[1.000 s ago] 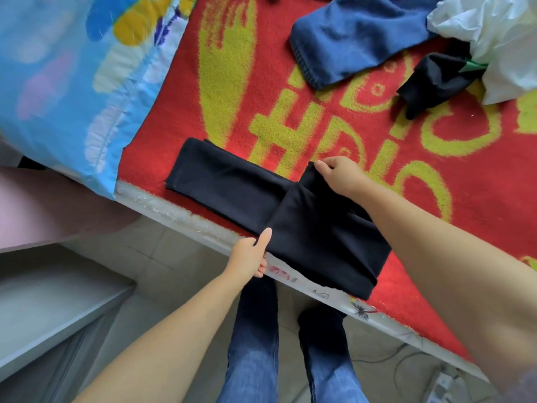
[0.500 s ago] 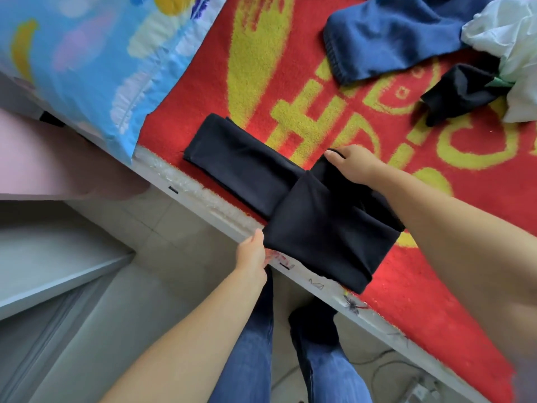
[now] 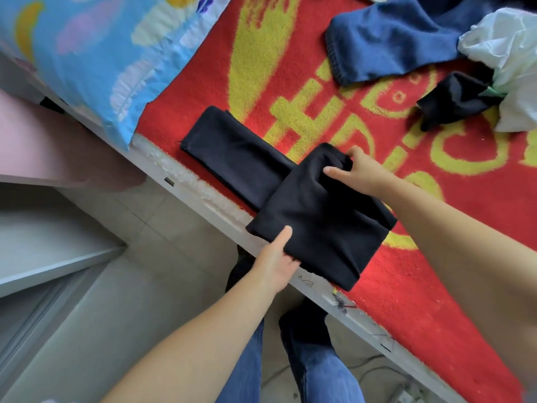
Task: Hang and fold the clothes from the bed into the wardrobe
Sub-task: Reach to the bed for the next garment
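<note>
Black garment (image 3: 305, 210) half-folded at bed (image 3: 412, 309) edge — left hand (image 3: 276, 257) pinches near corner, right hand (image 3: 360, 173) grips far fold. Beyond right hand: blue sweater (image 3: 386, 45), white cloth (image 3: 511, 65), dark piece (image 3: 453, 100) unfolded — most of job seemingly left; wardrobe not clearly shown.

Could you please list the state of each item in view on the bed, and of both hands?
Black garment: partly folded, one end doubled over, at the bed's edge.
Left hand: grips the folded part's near edge.
Right hand: pinches its far corner.
Blue sweater: unfolded, lying loose.
White garment: crumpled.
Small black garment: bunched, beside the white one.
Pillow: lying flat.
</note>
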`<state>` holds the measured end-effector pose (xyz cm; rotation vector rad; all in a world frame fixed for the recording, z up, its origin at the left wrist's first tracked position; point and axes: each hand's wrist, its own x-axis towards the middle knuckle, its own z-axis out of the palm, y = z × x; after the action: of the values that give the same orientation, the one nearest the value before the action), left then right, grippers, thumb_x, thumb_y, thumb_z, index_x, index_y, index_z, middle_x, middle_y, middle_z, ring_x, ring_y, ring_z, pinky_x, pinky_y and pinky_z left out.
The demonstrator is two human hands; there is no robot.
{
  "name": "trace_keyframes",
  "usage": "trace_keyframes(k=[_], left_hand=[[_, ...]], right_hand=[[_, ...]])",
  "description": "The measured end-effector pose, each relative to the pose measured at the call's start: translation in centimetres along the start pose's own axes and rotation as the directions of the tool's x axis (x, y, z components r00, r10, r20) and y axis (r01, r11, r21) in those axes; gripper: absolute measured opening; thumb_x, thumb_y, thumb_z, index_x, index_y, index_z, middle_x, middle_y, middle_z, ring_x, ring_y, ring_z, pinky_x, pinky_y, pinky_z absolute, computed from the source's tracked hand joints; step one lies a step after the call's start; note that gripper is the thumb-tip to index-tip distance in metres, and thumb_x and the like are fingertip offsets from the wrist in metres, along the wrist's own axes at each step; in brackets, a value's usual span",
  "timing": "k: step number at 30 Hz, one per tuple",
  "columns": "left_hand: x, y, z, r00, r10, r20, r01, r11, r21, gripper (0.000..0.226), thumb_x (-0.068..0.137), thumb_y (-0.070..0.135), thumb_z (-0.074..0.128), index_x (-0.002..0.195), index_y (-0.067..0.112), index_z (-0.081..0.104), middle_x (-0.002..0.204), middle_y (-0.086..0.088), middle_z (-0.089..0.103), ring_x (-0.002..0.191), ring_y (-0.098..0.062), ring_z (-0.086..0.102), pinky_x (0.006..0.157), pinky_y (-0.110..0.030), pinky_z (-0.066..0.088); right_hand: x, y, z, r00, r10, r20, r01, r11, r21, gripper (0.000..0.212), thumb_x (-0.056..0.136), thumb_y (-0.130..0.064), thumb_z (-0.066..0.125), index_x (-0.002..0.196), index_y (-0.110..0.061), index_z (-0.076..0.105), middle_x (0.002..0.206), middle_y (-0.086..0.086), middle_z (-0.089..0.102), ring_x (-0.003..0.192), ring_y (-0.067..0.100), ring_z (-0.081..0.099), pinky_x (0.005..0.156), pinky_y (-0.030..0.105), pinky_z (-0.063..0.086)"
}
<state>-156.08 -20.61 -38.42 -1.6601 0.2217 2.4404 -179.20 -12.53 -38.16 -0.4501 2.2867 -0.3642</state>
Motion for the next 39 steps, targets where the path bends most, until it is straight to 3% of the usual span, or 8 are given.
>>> trace_keyframes(k=[3, 10, 13, 19, 22, 30, 34, 39], left_hand=[[0.4, -1.5, 0.6, 0.998, -0.040, -0.047, 0.042, 0.998, 0.055, 0.012, 0.095, 0.012, 0.058, 0.107, 0.015, 0.058, 0.114, -0.009, 0.063, 0.107, -0.025, 0.059, 0.105, -0.044, 0.043], [0.4, -1.8, 0.2, 0.999, 0.037, -0.030, -0.034, 0.993, 0.110, 0.013, 0.098, 0.012, 0.052, 0.110, 0.013, 0.058, 0.114, -0.009, 0.066, 0.102, -0.024, 0.063, 0.101, -0.043, 0.047], [0.0, -2.3, 0.3, 0.998, 0.063, -0.002, -0.062, 0.992, 0.107, 0.007, 0.096, 0.015, 0.057, 0.102, 0.017, 0.059, 0.102, -0.006, 0.071, 0.099, -0.023, 0.066, 0.098, -0.043, 0.049], [-0.1, -2.9, -0.4, 0.995, 0.059, 0.080, -0.072, 0.982, 0.175, 0.031, 0.097, 0.019, 0.053, 0.126, 0.008, 0.054, 0.121, -0.010, 0.066, 0.109, -0.023, 0.064, 0.101, -0.043, 0.047], [0.5, -3.2, -0.6, 0.996, 0.083, 0.023, -0.086, 0.980, 0.182, 0.031, 0.097, 0.017, 0.054, 0.126, 0.006, 0.053, 0.121, -0.012, 0.065, 0.108, -0.025, 0.064, 0.101, -0.044, 0.047], [0.7, -0.4, -1.3, 0.946, 0.252, -0.203, -0.226, 0.963, 0.145, 0.051, 0.084, 0.054, 0.064, 0.118, 0.016, 0.061, 0.113, -0.004, 0.069, 0.105, -0.022, 0.065, 0.086, -0.035, 0.054], [1.3, 1.6, -2.2, 0.882, 0.336, -0.332, -0.314, 0.942, 0.119, 0.030, 0.093, 0.037, 0.060, 0.109, 0.011, 0.063, 0.100, -0.005, 0.067, 0.092, -0.020, 0.066, 0.080, -0.032, 0.056], [1.7, 1.4, -1.9, 0.822, 0.390, -0.416, -0.255, 0.904, 0.343, 0.019, 0.097, 0.031, 0.055, 0.092, 0.014, 0.061, 0.084, -0.003, 0.061, 0.080, -0.020, 0.061, 0.072, -0.028, 0.054]], right_hand=[[-1.4, 1.2, 0.0, 0.952, -0.072, -0.297, 0.092, 0.994, 0.052, 0.027, 0.091, -0.037, 0.059, 0.106, -0.015, 0.055, 0.102, 0.000, 0.051, 0.096, 0.022, 0.052, 0.078, 0.032, 0.040], [-2.9, 1.9, 1.3, 0.993, -0.054, 0.109, 0.054, 0.999, 0.000, 0.029, 0.094, -0.039, 0.056, 0.103, -0.014, 0.065, 0.093, 0.000, 0.061, 0.089, 0.021, 0.056, 0.072, 0.025, 0.036], [-2.7, 1.4, 0.9, 0.996, -0.052, 0.077, 0.047, 0.997, 0.058, 0.029, 0.099, -0.028, 0.047, 0.076, -0.013, 0.053, 0.071, 0.001, 0.050, 0.076, 0.022, 0.049, 0.059, 0.031, 0.033], [-1.3, 2.2, 0.4, 0.983, -0.043, -0.177, 0.074, 0.982, 0.176, 0.029, 0.101, -0.027, 0.040, 0.105, -0.005, 0.058, 0.097, 0.010, 0.064, 0.097, 0.031, 0.057, 0.074, 0.033, 0.039], [-1.1, 3.1, 2.1, 0.983, 0.008, -0.181, 0.023, 0.986, 0.168, 0.031, 0.102, -0.030, 0.040, 0.115, -0.007, 0.057, 0.108, 0.015, 0.064, 0.104, 0.036, 0.057, 0.083, 0.038, 0.044], [-0.9, 0.9, 1.9, 0.967, -0.026, -0.252, 0.010, 0.998, -0.062, 0.048, 0.093, -0.062, 0.035, 0.107, -0.017, 0.045, 0.077, 0.000, 0.055, 0.069, 0.025, 0.053, 0.054, 0.033, 0.038], [0.5, 0.9, 2.2, 0.974, -0.024, -0.225, 0.051, 0.992, 0.115, 0.041, 0.099, -0.046, 0.039, 0.087, -0.009, 0.054, 0.073, 0.001, 0.053, 0.073, 0.026, 0.053, 0.057, 0.033, 0.035], [0.6, 1.1, 3.2, 0.976, 0.091, -0.195, -0.095, 0.995, -0.012, 0.033, 0.099, -0.043, 0.041, 0.111, -0.015, 0.052, 0.099, 0.007, 0.060, 0.093, 0.032, 0.057, 0.069, 0.034, 0.039]])
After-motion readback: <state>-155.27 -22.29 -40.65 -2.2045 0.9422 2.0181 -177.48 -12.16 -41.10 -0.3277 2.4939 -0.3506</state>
